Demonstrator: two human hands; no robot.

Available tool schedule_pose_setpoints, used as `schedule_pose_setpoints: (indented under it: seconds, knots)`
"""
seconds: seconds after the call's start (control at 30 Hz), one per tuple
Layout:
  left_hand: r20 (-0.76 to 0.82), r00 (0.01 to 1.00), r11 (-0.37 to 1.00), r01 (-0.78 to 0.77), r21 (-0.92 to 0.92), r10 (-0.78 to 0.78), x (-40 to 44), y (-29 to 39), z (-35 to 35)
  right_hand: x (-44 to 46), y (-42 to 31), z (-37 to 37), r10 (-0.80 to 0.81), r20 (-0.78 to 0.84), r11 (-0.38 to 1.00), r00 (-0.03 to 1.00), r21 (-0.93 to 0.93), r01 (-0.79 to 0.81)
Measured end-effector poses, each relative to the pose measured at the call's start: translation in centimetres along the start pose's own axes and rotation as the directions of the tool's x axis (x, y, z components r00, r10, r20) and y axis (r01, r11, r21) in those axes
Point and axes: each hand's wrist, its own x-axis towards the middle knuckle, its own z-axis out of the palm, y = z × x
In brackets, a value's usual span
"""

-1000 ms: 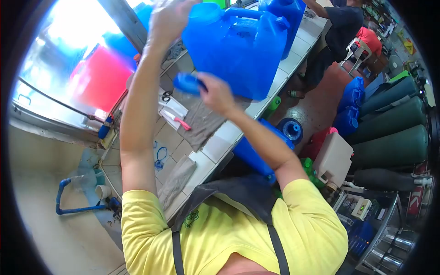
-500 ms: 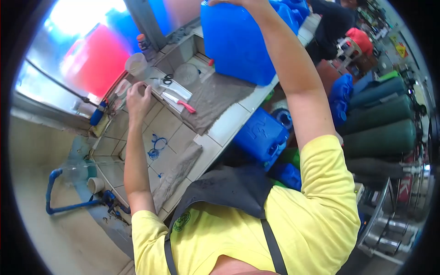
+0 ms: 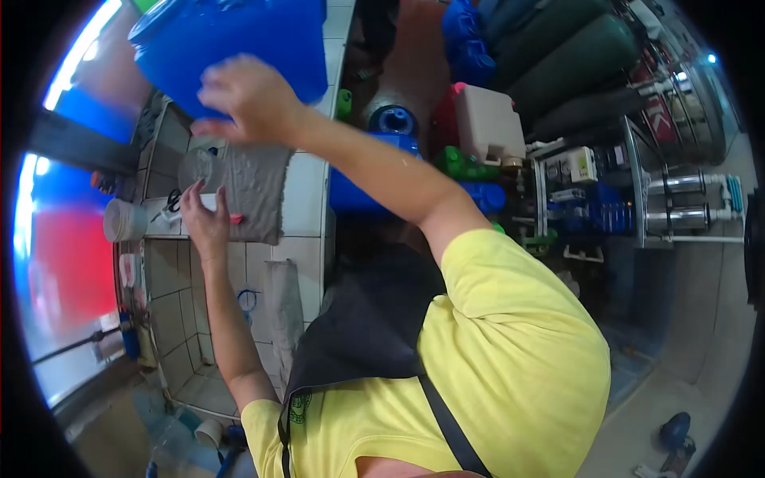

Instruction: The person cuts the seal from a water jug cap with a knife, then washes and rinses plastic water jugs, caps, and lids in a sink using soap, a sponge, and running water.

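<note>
My right hand (image 3: 253, 99) is slightly blurred, its fingers apart with nothing in them, in front of a large blue jug (image 3: 239, 48) on the counter. Whether it touches the jug I cannot tell. My left hand (image 3: 205, 221) has its fingers spread and curved over a white board (image 3: 163, 226), holding nothing visible. A bit of the red-handled knife (image 3: 237, 218) shows beside it. Just past its fingertips lies a round clear lid-like disc (image 3: 201, 167). Black scissors (image 3: 174, 199) rest to the left. A grey cloth (image 3: 256, 191) is spread on the tiles.
A translucent white tub (image 3: 125, 221) stands by the window. Below the board is a tiled basin (image 3: 183, 319) with a draped cloth (image 3: 283, 311) and a blue loop (image 3: 248, 300). On the floor side are a pale jug (image 3: 488, 123), another blue jug (image 3: 358, 191) and a metal rack (image 3: 633, 183).
My right hand has come off the top of the large blue jug and lowered in front of it. My left hand has shifted over the board. The view has turned right.
</note>
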Motion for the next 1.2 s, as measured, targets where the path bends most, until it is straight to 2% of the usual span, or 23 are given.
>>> schedule_pose_setpoints:
  seconds: [0.03, 0.07, 0.17, 0.2, 0.23, 0.3, 0.37, 0.4, 0.43, 0.5, 0.57, 0.63, 0.67, 0.73, 0.77, 0.83, 0.9, 0.97, 1.03, 1.07, 1.2]
  knots:
    - [0.013, 1.0, 1.0, -0.011, -0.009, 0.011, 0.3, 0.9, 1.3, -3.8, -0.9, -0.9, 0.043, 0.038, 0.998, 0.998, 0.044, -0.045]
    - [0.05, 0.999, 0.999, -0.013, -0.031, 0.015, 0.4, 1.9, 2.5, -7.3, -2.0, -2.7, 0.101, 0.179, 0.99, 0.979, 0.083, -0.118]
    - [0.121, 0.99, 0.996, -0.056, -0.074, 0.065, 1.1, 4.6, 5.8, -19.5, -3.7, -6.9, 0.299, 0.381, 0.942, 0.875, 0.027, -0.334]
    - [0.171, 0.983, 0.997, -0.058, -0.041, 0.064, 1.1, 5.6, 6.8, -23.4, -4.0, -8.3, 0.356, 0.359, 0.925, 0.863, -0.003, -0.381]
    - [0.221, 0.973, 0.998, -0.064, -0.008, 0.064, 1.2, 6.6, 7.7, -26.8, -4.3, -10.3, 0.428, 0.403, 0.892, 0.809, -0.047, -0.449]
    - [0.245, 0.962, 0.993, -0.117, -0.031, 0.121, 1.7, 8.3, 9.5, -34.0, -4.8, -14.6, 0.64, 0.499, 0.747, 0.584, -0.23, -0.623]
    - [0.216, 0.958, 0.98, -0.196, 0.022, 0.187, 1.8, 9.5, 11.8, -40.3, -4.9, -18.8, 0.791, 0.513, 0.583, 0.335, -0.462, -0.668]
    - [0.23, 0.953, 0.978, -0.206, 0.022, 0.196, 1.8, 10.0, 12.9, -42.7, -4.9, -20.9, 0.83, 0.502, 0.516, 0.242, -0.527, -0.676]
    - [0.231, 0.958, 0.98, -0.187, 0.065, 0.168, 1.7, 10.5, 13.8, -45.0, -4.7, -22.9, 0.861, 0.487, 0.448, 0.149, -0.586, -0.675]
    - [0.24, 0.96, 0.977, -0.178, 0.115, 0.147, 1.5, 11.6, 15.6, -49.6, -4.2, -26.2, 0.917, 0.385, 0.235, -0.107, -0.737, -0.634]
    - [0.198, 0.976, 0.949, -0.148, 0.277, 0.094, 0.6, 12.4, 16.7, -54.4, -3.1, -28.6, 0.906, 0.28, 0.075, -0.316, -0.843, -0.532]
    - [0.199, 0.977, 0.934, -0.143, 0.328, 0.079, 0.3, 12.7, 17.2, -57.3, -0.9, -30.8, 0.844, 0.251, -0.005, -0.475, -0.881, -0.474]
    - [0.214, 0.975, 0.933, -0.127, 0.336, 0.055, 0.5, 13.1, 17.0, -58.6, 0.3, -31.5, 0.834, 0.263, -0.005, -0.485, -0.875, -0.483]
    - [0.24, 0.97, 0.949, -0.111, 0.295, 0.039, 0.6, 13.1, 16.7, -60.2, 3.8, -32.5, 0.82, 0.147, -0.1, -0.554, -0.915, -0.391]
    - [0.246, 0.969, 0.945, -0.112, 0.307, 0.034, 0.6, 13.1, 16.8, -60.8, 5.7, -32.9, 0.813, 0.159, -0.094, -0.56, -0.913, -0.396]
    - [0.264, 0.964, 0.946, -0.093, 0.311, 0.008, 0.7, 13.4, 16.6, -60.8, 9.6, -33.6, 0.854, 0.073, -0.118, -0.515, -0.937, -0.329]
    - [0.279, 0.96, 0.939, -0.093, 0.33, -0.003, 0.7, 13.4, 16.5, -60.4, 13.8, -34.0, 0.843, 0.051, -0.146, -0.536, -0.936, -0.32]
    - [0.296, 0.955, 0.933, -0.095, 0.346, -0.012, 0.7, 13.6, 16.3, -61.4, 16.9, -34.2, 0.895, 0.013, -0.142, -0.445, -0.939, -0.314]
    - [0.315, 0.948, 0.953, -0.048, 0.3, -0.052, 0.9, 14.0, 16.1, -62.2, 19.7, -34.1, 0.892, -0.043, -0.172, -0.451, -0.953, -0.249]
    - [0.318, 0.946, 0.949, -0.045, 0.313, -0.06, 0.9, 14.0, 16.1, -62.8, 21.1, -34.2, 0.874, -0.065, -0.219, -0.481, -0.937, -0.272]
    - [0.321, 0.947, 0.953, -0.067, 0.297, -0.033, 1.0, 14.1, 16.0, -62.4, 23.3, -34.0, 0.856, -0.019, -0.171, -0.517, -0.954, -0.247]
